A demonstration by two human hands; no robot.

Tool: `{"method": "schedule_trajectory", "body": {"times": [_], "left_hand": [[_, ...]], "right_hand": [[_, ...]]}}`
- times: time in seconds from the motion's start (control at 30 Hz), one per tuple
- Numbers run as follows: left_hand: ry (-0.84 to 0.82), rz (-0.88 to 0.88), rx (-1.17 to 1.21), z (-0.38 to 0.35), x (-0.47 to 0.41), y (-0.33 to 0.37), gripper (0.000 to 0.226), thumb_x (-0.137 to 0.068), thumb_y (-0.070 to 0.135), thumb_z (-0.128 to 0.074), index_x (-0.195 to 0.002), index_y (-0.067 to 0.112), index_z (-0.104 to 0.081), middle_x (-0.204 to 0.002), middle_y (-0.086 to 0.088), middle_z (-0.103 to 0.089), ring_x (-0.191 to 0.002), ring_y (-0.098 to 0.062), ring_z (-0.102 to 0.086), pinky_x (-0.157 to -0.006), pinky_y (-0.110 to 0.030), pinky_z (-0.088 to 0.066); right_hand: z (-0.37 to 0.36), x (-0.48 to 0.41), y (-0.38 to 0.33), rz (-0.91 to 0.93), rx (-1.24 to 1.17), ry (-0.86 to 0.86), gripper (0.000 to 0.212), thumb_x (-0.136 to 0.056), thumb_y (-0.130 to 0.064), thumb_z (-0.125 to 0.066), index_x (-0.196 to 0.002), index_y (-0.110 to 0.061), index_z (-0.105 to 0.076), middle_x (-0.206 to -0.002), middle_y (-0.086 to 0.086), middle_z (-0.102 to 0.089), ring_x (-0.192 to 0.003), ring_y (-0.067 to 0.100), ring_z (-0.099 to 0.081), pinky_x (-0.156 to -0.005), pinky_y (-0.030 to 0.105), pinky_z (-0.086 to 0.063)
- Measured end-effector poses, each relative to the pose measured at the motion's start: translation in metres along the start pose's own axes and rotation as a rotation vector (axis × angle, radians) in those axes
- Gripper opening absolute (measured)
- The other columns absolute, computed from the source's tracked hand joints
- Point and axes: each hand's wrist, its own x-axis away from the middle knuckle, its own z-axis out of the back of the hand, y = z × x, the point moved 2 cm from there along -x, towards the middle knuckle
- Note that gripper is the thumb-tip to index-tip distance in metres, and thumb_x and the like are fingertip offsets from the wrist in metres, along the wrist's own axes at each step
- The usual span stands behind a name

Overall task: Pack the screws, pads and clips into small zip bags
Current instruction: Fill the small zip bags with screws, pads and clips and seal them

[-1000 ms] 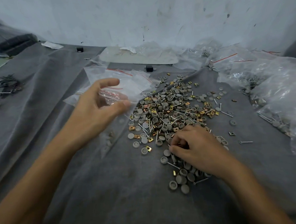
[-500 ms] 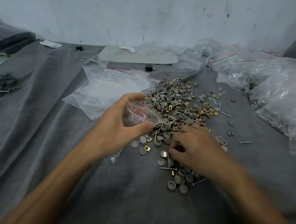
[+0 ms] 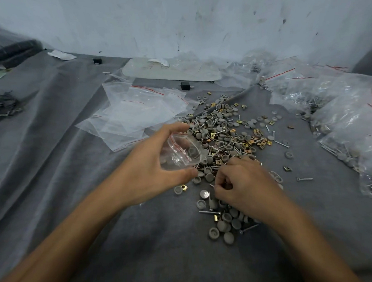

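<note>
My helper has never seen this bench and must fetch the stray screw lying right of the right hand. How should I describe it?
Find the heap of parts on the grey cloth, then look right toward the filled bags. Between the right hand and those bags, the screw lies crosswise, alone on bare cloth, unlike the tangled ones; a single brass clip sits up-left.
</note>
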Motion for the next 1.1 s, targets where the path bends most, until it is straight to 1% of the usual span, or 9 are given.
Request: {"method": "schedule_trajectory", "body": {"times": [0.17, 0.3, 0.4, 0.57, 0.67, 0.8, 0.9, 0.97, 1.1], "left_hand": [[-0.054, -0.040, -0.051, -0.005, 0.002, 0.001, 0.086, -0.072, 0.042, -0.088, -0.143, 0.047, -0.039, -0.136, 0.028, -0.052, -0.130, 0.009, -0.047, -0.102, -0.017, -0.045], [-0.044, -0.049, -0.098, -0.006, 0.002, 0.001, 0.085, -0.072, 0.051, -0.082, -0.143, 0.050, -0.035, -0.139, 0.032, -0.048, -0.131, 0.011, -0.044, -0.108, -0.022, -0.042], [-0.041, -0.043, -0.102, -0.010, 0.002, 0.001, 0.082, -0.074, 0.044, -0.083, -0.142, 0.047, -0.039, -0.138, 0.025, -0.051, -0.131, 0.006, -0.046, -0.109, -0.029, -0.044], [-0.037, -0.051, -0.124, -0.013, 0.002, 0.003, 0.080, -0.076, 0.041, -0.083, -0.144, 0.044, -0.040, -0.134, 0.022, -0.057, -0.127, 0.005, -0.051, -0.107, -0.031, -0.045], [-0.039, -0.065, -0.131, -0.013, 0.002, 0.004, 0.078, -0.077, 0.041, -0.082, -0.143, 0.042, -0.041, -0.135, 0.025, -0.055, -0.127, 0.007, -0.050, -0.107, -0.028, -0.044], [-0.033, -0.044, -0.108, -0.012, 0.002, 0.002, 0.075, -0.079, 0.038, -0.083, -0.141, 0.045, -0.042, -0.129, 0.025, -0.058, -0.123, 0.006, -0.053, -0.098, -0.025, -0.049], [-0.025, -0.032, -0.064, -0.009, 0.002, 0.001, 0.075, -0.077, 0.041, -0.082, -0.141, 0.041, -0.044, -0.128, 0.025, -0.059, -0.121, 0.005, -0.056, -0.089, -0.020, -0.052], [-0.021, -0.033, -0.049, -0.007, 0.002, 0.001, 0.074, -0.076, 0.044, -0.081, -0.140, 0.043, -0.044, -0.129, 0.027, -0.058, -0.122, 0.007, -0.055, -0.094, -0.018, -0.050], [-0.010, -0.020, -0.036, -0.003, 0.002, 0.001, 0.073, -0.076, 0.046, -0.079, -0.140, 0.045, -0.044, -0.127, 0.031, -0.058, -0.120, 0.011, -0.054, -0.093, -0.023, -0.055]], "right_hand": [[-0.003, -0.006, 0.000, -0.001, -0.049, -0.019, 0.015, -0.090, -0.046, -0.055, -0.081, -0.034, -0.051, -0.087, -0.014, -0.049, -0.088, 0.011, -0.045, -0.075, 0.032, -0.038], [0.011, 0.001, 0.005, -0.030, -0.573, 0.222, 0.014, -0.096, -0.039, -0.048, -0.086, -0.030, -0.053, -0.077, -0.002, -0.063, -0.067, 0.011, -0.058, -0.055, 0.028, -0.046], [0.017, 0.004, -0.007, 0.026, -0.864, 0.224, 0.013, -0.102, -0.032, -0.053, -0.090, -0.032, -0.059, -0.073, -0.003, -0.066, -0.065, 0.011, -0.059, -0.057, 0.032, -0.049], [0.015, 0.005, -0.027, 0.099, -0.994, 0.211, 0.005, -0.096, -0.024, -0.069, -0.097, -0.028, -0.073, -0.079, 0.000, -0.070, -0.067, 0.013, -0.061, -0.057, 0.029, -0.051], [0.018, 0.006, -0.027, 0.120, -1.056, 0.185, 0.020, -0.095, -0.029, -0.066, -0.114, -0.035, -0.072, -0.092, 0.002, -0.076, -0.080, 0.022, -0.069, -0.064, 0.034, -0.056], [0.028, 0.003, -0.007, 0.109, -1.148, 0.258, 0.025, -0.100, -0.016, -0.058, -0.118, -0.031, -0.068, -0.097, 0.003, -0.077, -0.075, 0.009, -0.062, -0.065, 0.018, -0.049], [0.034, 0.000, 0.016, -0.021, -1.095, 0.393, 0.022, -0.101, -0.010, -0.058, -0.109, -0.026, -0.070, -0.091, 0.000, -0.076, -0.070, 0.005, -0.060, -0.059, 0.015, -0.048], [0.036, 0.000, 0.029, -0.095, -0.948, 0.426, 0.018, -0.100, -0.014, -0.061, -0.103, -0.028, -0.072, -0.087, -0.004, -0.075, -0.064, 0.000, -0.058, -0.055, 0.014, -0.047], [0.031, 0.001, 0.037, -0.094, -0.586, 0.298, 0.005, -0.093, -0.030, -0.069, -0.093, -0.034, -0.071, -0.079, -0.013, -0.066, -0.067, 0.000, -0.057, -0.060, 0.019, -0.042]]}}
